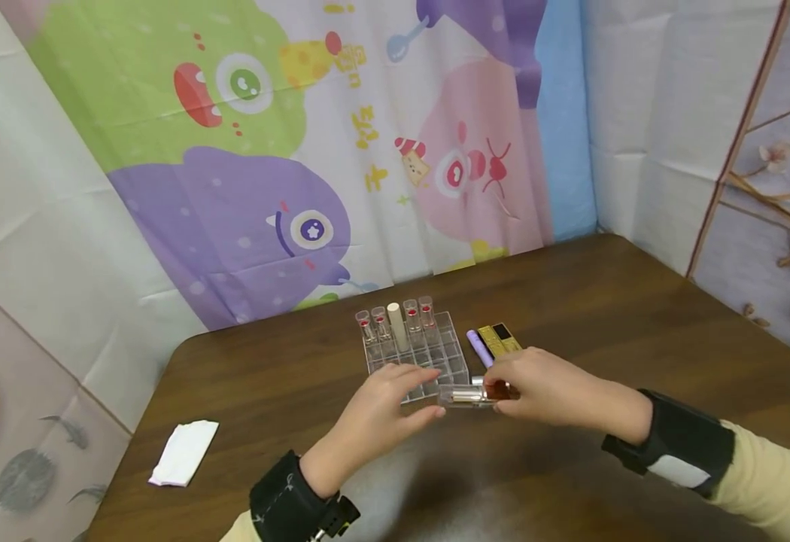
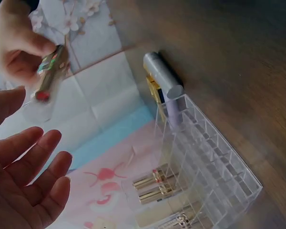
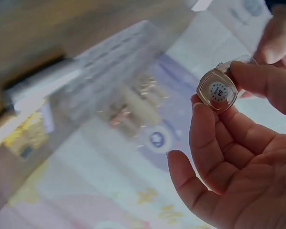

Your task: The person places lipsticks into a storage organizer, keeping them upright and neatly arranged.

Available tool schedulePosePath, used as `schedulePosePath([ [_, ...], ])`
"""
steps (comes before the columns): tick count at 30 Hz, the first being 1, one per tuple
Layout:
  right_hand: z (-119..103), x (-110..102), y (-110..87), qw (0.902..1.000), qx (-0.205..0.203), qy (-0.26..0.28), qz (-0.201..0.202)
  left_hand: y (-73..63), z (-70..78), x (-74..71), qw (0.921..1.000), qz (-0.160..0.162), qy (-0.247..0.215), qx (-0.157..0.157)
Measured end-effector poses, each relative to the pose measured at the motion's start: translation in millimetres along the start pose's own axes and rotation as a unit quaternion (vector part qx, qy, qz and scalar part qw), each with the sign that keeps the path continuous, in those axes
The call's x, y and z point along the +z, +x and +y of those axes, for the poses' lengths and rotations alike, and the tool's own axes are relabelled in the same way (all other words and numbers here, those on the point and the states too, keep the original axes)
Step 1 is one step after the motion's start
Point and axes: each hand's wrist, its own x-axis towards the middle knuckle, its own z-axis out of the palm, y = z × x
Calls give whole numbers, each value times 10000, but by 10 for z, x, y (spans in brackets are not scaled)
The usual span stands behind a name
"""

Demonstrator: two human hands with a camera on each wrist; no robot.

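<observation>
My right hand (image 1: 544,388) holds a lipstick (image 1: 463,395) by its base, thumb and fingers pinching it. The lipstick has a clear cap and a gold inner tube; its red tip shows in the left wrist view. In the right wrist view its base (image 3: 218,93) carries a round label reading 04. My left hand (image 1: 384,403) is spread beside the capped end, thumb and fingers apart, holding nothing. Just behind both hands stands a clear grid organizer (image 1: 451,342). Its back row holds several clear-capped lipsticks (image 1: 412,316) and one cream tube (image 1: 397,326).
Right of the organizer lie a purple tube (image 1: 479,348) and a gold palette (image 1: 499,340). A silver cylinder (image 2: 162,74) lies close to the organizer's corner. At the table's left is a folded white cloth or tissue (image 1: 183,452). Printed curtains hang behind the table.
</observation>
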Motion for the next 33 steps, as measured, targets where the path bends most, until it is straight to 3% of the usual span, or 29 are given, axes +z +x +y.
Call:
schedulePosePath([
  [8,-147,-88,-6,9994,-160,313,14,43,121,-14,9994,-122,-298,-87],
  [13,-126,-99,-22,9990,-143,413,94,70,127,-30,9976,-11,-685,-88],
  [18,-53,-105,-87,9977,-117,502,442,184,120,-81,9952,152,-961,-103],
  [21,13,-120,-152,9968,-31,583,554,319,107,-146,9951,237,-923,-267],
  [25,91,-125,-235,9965,179,696,436,601,43,-243,9938,231,-835,-699],
  [33,175,-75,-331,9956,332,850,231,1154,-142,-323,9890,-286,-430,-1390],
])
